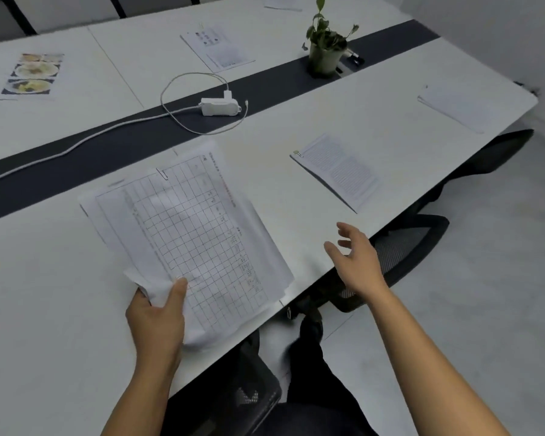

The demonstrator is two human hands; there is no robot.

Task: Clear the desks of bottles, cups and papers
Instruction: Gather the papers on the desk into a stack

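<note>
Head view, single frame; two white desks are running side by side, the near desk (296,127) and the far desk (123,51), with a dark centre strip (76,158) lying between them; mesh office chairs (406,247) are sitting at the near edge. No bottles or cups are showing; papers only.

The gridded paper stack (202,234) is hanging just over the near desk, the largest loose item; the left hand (156,319) is gripping its near corner, thumb on top, and is pinching a crumpled white scrap (148,284) in with it; scrap material not identifiable. The right hand (356,262) is hovering at the desk edge, fingers spread and relaxed, grasping nothing.

The clipped text document (340,171) is lying flat on the near desk, almost straight ahead of the right hand; its long axis is running from the clipped far end toward the desk edge, so a short end is facing that hand. The right hand is plainly the nearer; the left is well apart and occupied. Judgement: the document is looking like the next pickup, a forward reach to its near short end.

Blank sheets (453,110) are lying near the right end of the near desk; a photo printout (32,73) and a printed sheet (217,47) are waiting on the far desk.

A potted plant (326,55) and a power strip (219,105) are sitting on the centre strip; not task items.
</note>
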